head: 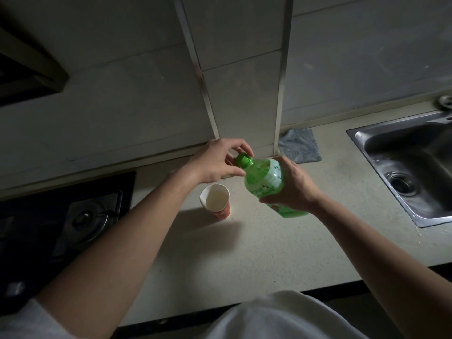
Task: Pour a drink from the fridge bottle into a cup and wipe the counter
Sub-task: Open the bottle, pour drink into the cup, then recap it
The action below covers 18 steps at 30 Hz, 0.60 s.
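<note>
Pale counter (244,253) runs across the view, steel sink (362,133) set in at right, black stove (93,216) at left. Green bottle (264,177) is held in the air above the counter, between the two hands, tilted: long axis runs from base at lower right up to neck at upper left, so the neck points toward the left hand. Right hand (293,184) grips the bottle's middle, fingers wrapped round the label. Left hand (215,162) is at the neck end, thumb and fingertips pinching the green cap (243,159), which sits on the bottle. Grey cloth (299,148) lies flat by the wall, behind the right hand, between bottle and sink; right hand is the nearer one to it. Paper cup (216,199) stands upright on the counter just below the left hand, left of the bottle's body, with pale liquid inside. Likely the pour is done and the cap is being twisted on; twist direction can't be told. Wipe not yet done.
</note>
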{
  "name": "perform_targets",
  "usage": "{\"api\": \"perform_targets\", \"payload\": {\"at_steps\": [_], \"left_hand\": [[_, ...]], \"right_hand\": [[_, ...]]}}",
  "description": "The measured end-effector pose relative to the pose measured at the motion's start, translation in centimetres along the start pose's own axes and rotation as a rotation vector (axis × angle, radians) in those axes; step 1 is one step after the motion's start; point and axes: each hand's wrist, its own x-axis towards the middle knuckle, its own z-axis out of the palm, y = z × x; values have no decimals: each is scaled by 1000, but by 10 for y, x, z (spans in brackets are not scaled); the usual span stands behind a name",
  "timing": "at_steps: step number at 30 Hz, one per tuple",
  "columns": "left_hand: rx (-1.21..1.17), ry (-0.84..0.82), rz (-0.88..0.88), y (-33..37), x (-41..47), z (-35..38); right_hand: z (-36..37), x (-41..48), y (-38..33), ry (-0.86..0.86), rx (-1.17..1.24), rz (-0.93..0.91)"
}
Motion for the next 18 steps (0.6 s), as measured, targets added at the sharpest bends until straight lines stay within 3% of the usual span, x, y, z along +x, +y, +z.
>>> {"api": "perform_targets", "payload": {"at_steps": [6, 13, 18], "left_hand": [[29, 51, 24, 1, -2, -3], [24, 118, -104, 0, -2, -2], [101, 86, -15, -6, -2, -7]], "right_hand": [[0, 2, -4, 5, 11, -5], [1, 4, -7, 11, -7, -15], [3, 2, -6, 17, -9, -24]]}}
